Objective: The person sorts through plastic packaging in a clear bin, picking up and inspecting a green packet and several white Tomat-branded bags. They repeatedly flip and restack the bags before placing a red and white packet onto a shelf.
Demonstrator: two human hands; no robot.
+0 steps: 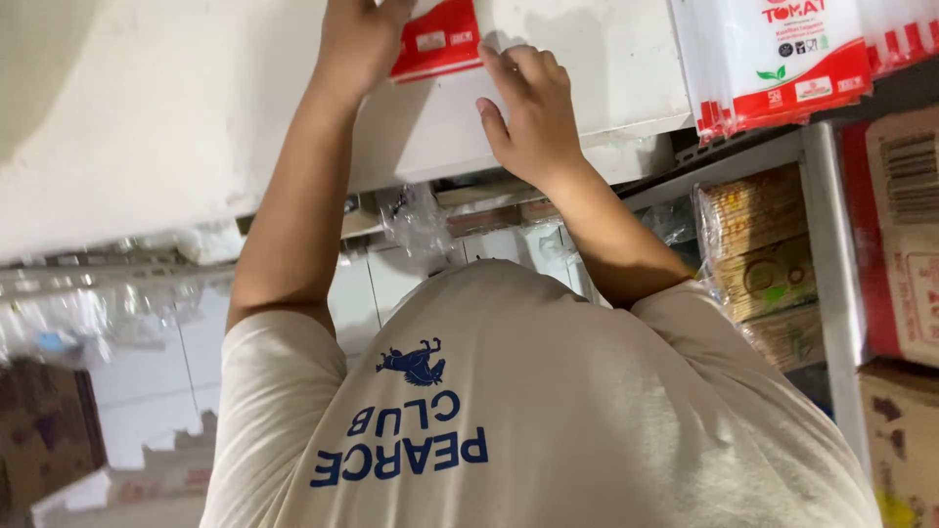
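Shelving [822, 166] stood at the frame's right. One red-and-white packet [437, 41] lay left of it; left hand [360, 41] gripped its edge, right hand [533, 108] lay flat, fingers spread, just beside. Another packet stack [782, 59] hung above the shelving.

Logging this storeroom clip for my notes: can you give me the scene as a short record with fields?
Left hand: left hand grips the red and white plastic packet at its edge
Right hand: right hand open, flat on the white box face, fingertips by the packet's corner
Right side: hanging bundle of red and white packets; grey metal shelf post; brown cardboard box
Clothing: beige T-shirt with blue print
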